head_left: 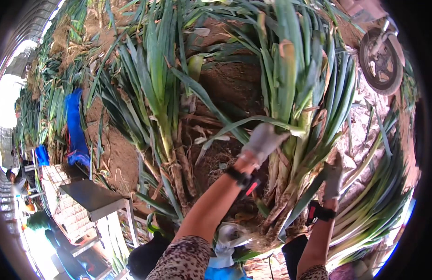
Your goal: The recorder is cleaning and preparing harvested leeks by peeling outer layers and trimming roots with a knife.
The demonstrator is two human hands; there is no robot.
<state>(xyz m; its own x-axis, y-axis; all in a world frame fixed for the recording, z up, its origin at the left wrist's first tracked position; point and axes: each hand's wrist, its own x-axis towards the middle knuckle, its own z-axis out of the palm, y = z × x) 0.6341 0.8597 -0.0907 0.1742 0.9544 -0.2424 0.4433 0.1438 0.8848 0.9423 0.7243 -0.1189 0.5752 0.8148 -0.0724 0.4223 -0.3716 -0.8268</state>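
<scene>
My left hand (265, 141), in a pale grey glove, reaches to the left side of an upright bundle of leeks (295, 107). Its fingers look closed on a leek leaf (272, 122), though motion blurs them. On the bundle's right side, my right hand (333, 179) wears a similar glove with dirt-darkened fingertips. Those fingers stretch upward beside the stalks, apparently around nothing. Soil and dry outer leaves cling to the bundle's roots (267, 238), low between my forearms. Another clump of leeks (164, 121) leans upright to the left.
Cleaned leeks (365, 224) with pale stalks lie in a pile at the right. A small metal-topped bench (92, 196) stands at lower left, near a blue cloth or bag (75, 126). A wheel (381, 60) is at upper right. More leeks cover the ground beyond.
</scene>
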